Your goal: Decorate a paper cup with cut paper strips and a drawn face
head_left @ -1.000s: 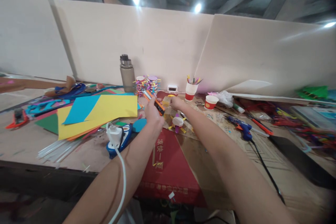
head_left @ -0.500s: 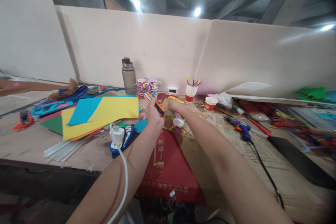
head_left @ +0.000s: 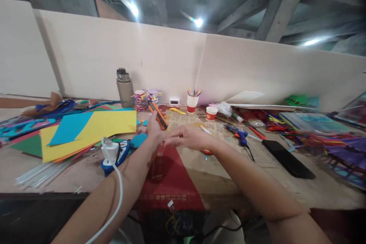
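An orange and black utility knife (head_left: pixel 159 117) is gripped in my left hand (head_left: pixel 155 130), its long body pointing up and away toward two decorated paper cups (head_left: pixel 145 98). My right hand (head_left: pixel 189 136) reaches across just to the right, fingers stretched out and loosely together, over the red bag (head_left: pixel 164 166) and the brown cardboard (head_left: pixel 197 164). Nothing shows in those fingers, though their undersides are hidden. Beneath the right wrist, part of a small red thing (head_left: pixel 207 152) peeks out; I cannot make out what it is.
Coloured paper sheets (head_left: pixel 114 122), a blue power strip (head_left: pixel 116 160) with a white plug and clear glue sticks (head_left: pixel 44 173) lie left. A bottle (head_left: pixel 125 89) stands behind. To the right are a small paper cup (head_left: pixel 212 113), a blue glue gun (head_left: pixel 240 135) and a black phone (head_left: pixel 287 159).
My right hand has come nearer and lower, its fingers now stretched out. The view has turned to the right. The white disc with coloured strips is no longer visible. My left hand still grips the knife.
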The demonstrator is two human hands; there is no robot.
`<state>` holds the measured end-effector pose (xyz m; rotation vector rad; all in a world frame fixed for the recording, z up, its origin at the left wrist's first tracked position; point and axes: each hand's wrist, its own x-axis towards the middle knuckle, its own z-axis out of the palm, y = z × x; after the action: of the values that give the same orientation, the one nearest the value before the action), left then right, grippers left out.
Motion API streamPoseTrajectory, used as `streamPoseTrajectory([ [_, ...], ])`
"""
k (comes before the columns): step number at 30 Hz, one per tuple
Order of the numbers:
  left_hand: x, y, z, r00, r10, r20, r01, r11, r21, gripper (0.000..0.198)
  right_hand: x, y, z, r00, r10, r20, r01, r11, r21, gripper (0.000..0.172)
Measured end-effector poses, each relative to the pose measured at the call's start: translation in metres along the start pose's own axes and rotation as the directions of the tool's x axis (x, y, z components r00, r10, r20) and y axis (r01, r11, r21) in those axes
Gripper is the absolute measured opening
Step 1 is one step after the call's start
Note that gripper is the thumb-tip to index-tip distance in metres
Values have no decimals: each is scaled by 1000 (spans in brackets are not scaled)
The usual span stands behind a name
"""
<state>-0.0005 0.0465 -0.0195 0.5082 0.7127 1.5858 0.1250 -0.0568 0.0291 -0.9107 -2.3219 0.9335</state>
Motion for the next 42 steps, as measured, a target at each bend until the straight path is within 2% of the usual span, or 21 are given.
streamPoseTrajectory([
  [1,-3,-1,2,999,-9,46,9,1000,-1,13,-1,8,-1,970,27,-241,-44,997,-66,18],
  [2,-7,-3,4,995,-9,100,9,1000,1,12,-1,17,-1,901,57,-429,-114,988,-108,18],
  [3,-12,-5,7,987,-4,163,3,1000,6,13,-2,27,-1,821,82,-566,-181,976,-122,19],
  [4,-18,-7,9,972,2,236,-6,1000,17,15,-3,36,1,762,97,-640,-230,965,-128,26],
  [5,-24,-11,11,954,-1,299,-9,1000,30,19,-3,44,4,729,98,-677,-255,957,-136,34],
  [8,-39,-22,15,896,-59,440,30,997,72,27,-5,58,16,692,53,-720,-288,935,-208,51],
  [10,-46,-28,14,865,-71,497,14,993,118,28,-7,60,22,680,33,-732,-312,917,-249,54],
  [16,-46,-37,8,832,-43,554,-122,959,258,31,-15,57,22,705,42,-708,-276,936,-220,47],
  [21,-41,-40,5,809,-42,586,-194,923,334,32,-20,51,16,704,100,-703,-373,895,-245,38],
  [23,-41,-37,5,806,-38,591,-236,894,379,32,-26,51,7,670,151,-727,-452,860,-238,31],
  [25,-42,-32,6,823,-18,568,-284,853,438,29,-37,53,-7,591,237,-771,-583,787,-204,29],
  [28,-42,-23,9,869,18,495,-310,799,515,16,-57,64,-30,430,413,-803,-813,564,-145,33],
  [30,-42,-18,10,885,55,463,-324,786,526,8,-67,74,-40,371,501,-782,-897,411,-162,36],
  [32,-42,-16,11,873,110,475,-373,778,506,6,-73,85,-42,349,551,-758,-922,346,-173,36],
  [34,-45,-14,12,855,147,497,-411,777,477,6,-74,95,-39,352,581,-734,-925,334,-180,33],
  [38,-52,-16,12,869,95,486,-368,781,505,1,-70,110,-34,350,625,-698,-932,310,-190,30],
  [40,-52,-19,10,864,77,498,-385,739,554,4,-68,114,-34,350,629,-694,-933,298,-200,31],
  [42,-51,-22,7,840,91,535,-448,672,590,12,-68,116,-35,362,623,-694,-930,294,-221,32],
])
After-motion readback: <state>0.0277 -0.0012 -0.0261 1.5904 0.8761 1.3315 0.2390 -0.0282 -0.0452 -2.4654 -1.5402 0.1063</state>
